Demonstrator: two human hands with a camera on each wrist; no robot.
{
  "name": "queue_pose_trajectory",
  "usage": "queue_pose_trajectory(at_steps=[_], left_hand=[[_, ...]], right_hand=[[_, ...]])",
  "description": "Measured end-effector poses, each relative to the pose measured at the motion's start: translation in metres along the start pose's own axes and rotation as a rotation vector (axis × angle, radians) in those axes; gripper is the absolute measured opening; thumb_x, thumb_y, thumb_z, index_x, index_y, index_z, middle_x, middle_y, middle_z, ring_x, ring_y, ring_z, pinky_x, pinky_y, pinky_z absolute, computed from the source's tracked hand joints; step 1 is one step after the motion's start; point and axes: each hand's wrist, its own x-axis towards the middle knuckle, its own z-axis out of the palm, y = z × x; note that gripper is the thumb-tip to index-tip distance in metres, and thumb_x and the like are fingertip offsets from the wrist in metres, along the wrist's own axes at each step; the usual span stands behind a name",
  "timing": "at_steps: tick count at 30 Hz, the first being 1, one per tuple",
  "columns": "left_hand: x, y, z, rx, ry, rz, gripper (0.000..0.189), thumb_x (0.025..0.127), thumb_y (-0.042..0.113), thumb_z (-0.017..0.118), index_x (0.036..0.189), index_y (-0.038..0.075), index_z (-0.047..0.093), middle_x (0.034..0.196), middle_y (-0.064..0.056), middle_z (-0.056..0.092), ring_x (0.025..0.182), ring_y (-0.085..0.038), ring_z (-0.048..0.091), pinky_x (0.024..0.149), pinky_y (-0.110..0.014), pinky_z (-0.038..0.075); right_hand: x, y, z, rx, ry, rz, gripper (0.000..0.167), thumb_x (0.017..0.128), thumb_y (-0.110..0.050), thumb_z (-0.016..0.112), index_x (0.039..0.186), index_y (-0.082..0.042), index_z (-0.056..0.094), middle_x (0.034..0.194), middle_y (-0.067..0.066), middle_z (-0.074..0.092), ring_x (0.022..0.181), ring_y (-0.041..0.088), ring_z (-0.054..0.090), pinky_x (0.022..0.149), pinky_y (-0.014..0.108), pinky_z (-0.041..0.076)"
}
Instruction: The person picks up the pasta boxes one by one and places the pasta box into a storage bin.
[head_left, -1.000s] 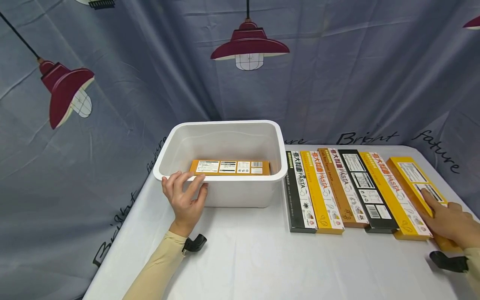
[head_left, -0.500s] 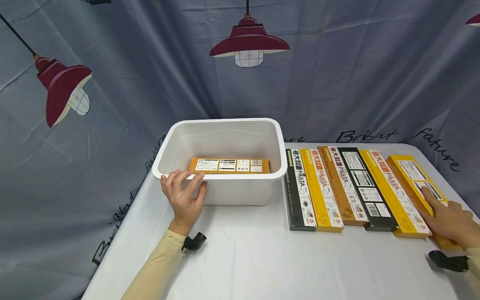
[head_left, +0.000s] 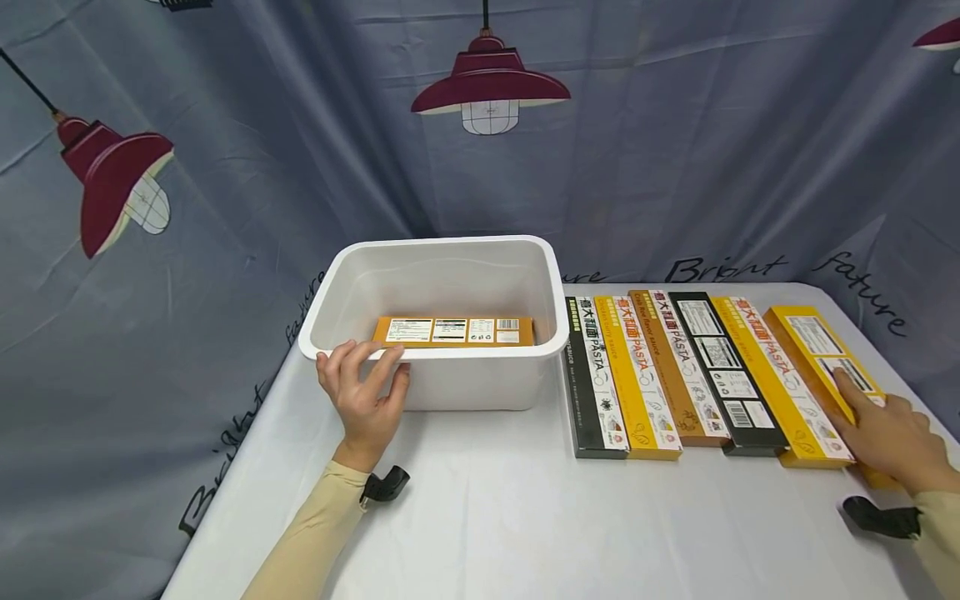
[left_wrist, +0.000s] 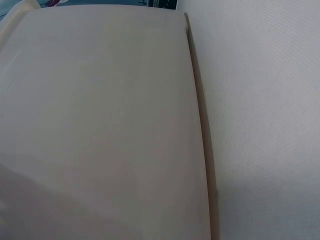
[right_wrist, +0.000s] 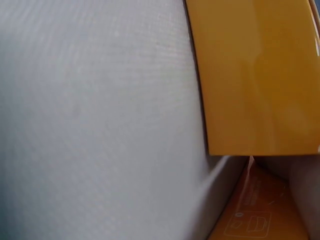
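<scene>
My left hand (head_left: 363,404) grips the front rim of the white plastic bin (head_left: 480,385), fingers over the edge and thumb on the outer wall. Inside the bin lies an orange pasta box (head_left: 453,331), label panels up. At the far right, my right hand (head_left: 896,437) holds the near part of a yellow pasta box (head_left: 813,342), its thumb along the labelled face; the other fingers are partly hidden. In the left wrist view the bin's wall (left_wrist: 110,120) fills much of the picture. A yellow box end (right_wrist: 260,80) shows close up in the right wrist view.
Right of the bin, several pasta boxes lie side by side: a black box (head_left: 596,383), a yellow box (head_left: 637,383), a brown box (head_left: 678,375), another black box (head_left: 727,379) and another yellow box (head_left: 783,387). They lie on a white-covered table (head_left: 525,517) before a grey-blue curtain (head_left: 660,167).
The head view has shifted slightly. Both hands keep their places on the bin rim and the yellow pasta box, and the boxes have not visibly moved.
</scene>
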Motion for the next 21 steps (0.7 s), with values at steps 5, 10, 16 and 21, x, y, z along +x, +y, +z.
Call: queue_pose_trajectory(at_steps=[5,10,16,21], left_hand=[[0.0003,-0.0001,-0.0003,-0.003,-0.005,0.001,0.016,0.078,0.004,0.075,0.092,0.008,0.078,0.101,-0.016,0.066,0.113,-0.035,0.048,0.122,-0.046,0.01],[0.0002,-0.0001,-0.0003,-0.005,-0.002,0.001,0.015,0.078,0.004,0.075,0.092,0.008,0.078,0.101,-0.016,0.066,0.112,-0.035,0.048,0.122,-0.046,0.009],[0.0,-0.0003,-0.0007,-0.007,-0.004,0.002,0.015,0.078,0.004,0.075,0.092,0.008,0.078,0.102,-0.016,0.066,0.112,-0.035,0.048,0.122,-0.045,0.009],[-0.0006,-0.0007,-0.0007,-0.009,-0.001,0.005,0.015,0.078,0.004,0.076,0.092,0.008,0.078,0.102,-0.017,0.066,0.112,-0.035,0.048,0.122,-0.046,0.009]], right_hand=[[0.0008,-0.0003,-0.0014,0.009,-0.019,0.019,0.091,0.1,-0.039,0.055,0.154,-0.003,-0.009,0.109,0.047,0.023,0.085,0.054,0.037,0.065,0.057,0.051],[-0.0001,-0.0014,-0.002,0.011,-0.019,0.008,0.091,0.1,-0.038,0.055,0.154,-0.003,-0.009,0.109,0.048,0.022,0.086,0.055,0.037,0.066,0.061,0.051],[-0.0018,-0.0044,-0.0026,0.003,-0.003,-0.006,0.088,0.101,-0.034,0.055,0.154,-0.002,-0.007,0.11,0.05,0.021,0.088,0.057,0.036,0.072,0.066,0.049],[0.0007,-0.0029,-0.0012,0.01,0.001,-0.01,0.09,0.1,-0.033,0.057,0.155,-0.002,-0.007,0.112,0.051,0.019,0.09,0.06,0.035,0.075,0.069,0.046]])
